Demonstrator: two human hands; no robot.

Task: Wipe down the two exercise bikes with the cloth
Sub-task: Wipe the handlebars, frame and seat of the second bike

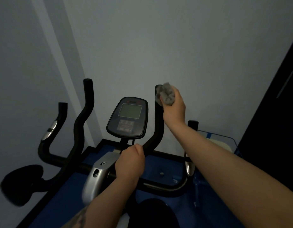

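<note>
- The dark saddle (152, 213) sits nearest, at the bottom edge of the view, just behind the handlebar.
- The left hand (130, 162) is wrapped in a fist round the black handlebar (159, 186) of the exercise bike (99, 171), just beside its silver stem clamp.
- The right hand (173, 107) grips a bunched grey cloth (165, 94) and presses it against the top end of the right upright grip (159, 122).
- The console (128, 118) stands between the two upright grips, screen blank.
- A blue floor mat (71, 191) lies under the bike, reaching the wall corner.
</note>
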